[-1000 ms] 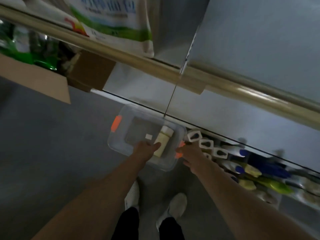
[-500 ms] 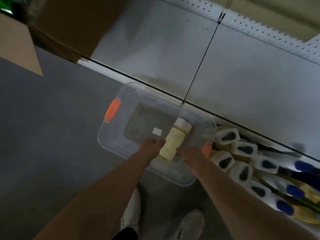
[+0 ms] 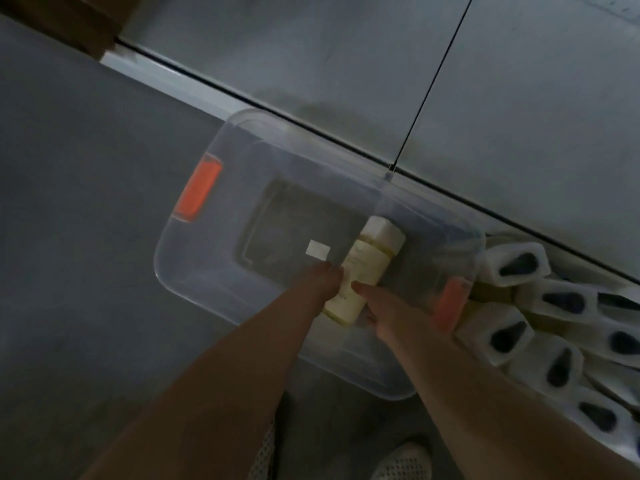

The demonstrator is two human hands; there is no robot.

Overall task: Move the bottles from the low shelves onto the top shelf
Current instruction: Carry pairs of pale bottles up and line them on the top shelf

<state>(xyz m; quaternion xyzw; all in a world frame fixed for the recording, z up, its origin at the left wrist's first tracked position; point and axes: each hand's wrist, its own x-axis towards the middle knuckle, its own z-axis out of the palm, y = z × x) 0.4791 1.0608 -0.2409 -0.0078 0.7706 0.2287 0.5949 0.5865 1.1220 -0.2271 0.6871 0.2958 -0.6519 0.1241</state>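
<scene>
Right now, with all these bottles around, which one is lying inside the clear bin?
The cream bottle with the white cap, lying on its side in the clear bin between both hands. The white jugs with dark handle holes sit outside it, on the low shelf.

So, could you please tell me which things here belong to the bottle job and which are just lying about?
Job:
cream bottle, lying in the clear bin
left hand and right hand, either side of it
white jugs on the low shelf

Lying about:
cardboard box
shoes

Bottle (image 3: 363, 271) lies in bin (image 3: 194, 289), jugs (image 3: 554, 323) right.
</scene>
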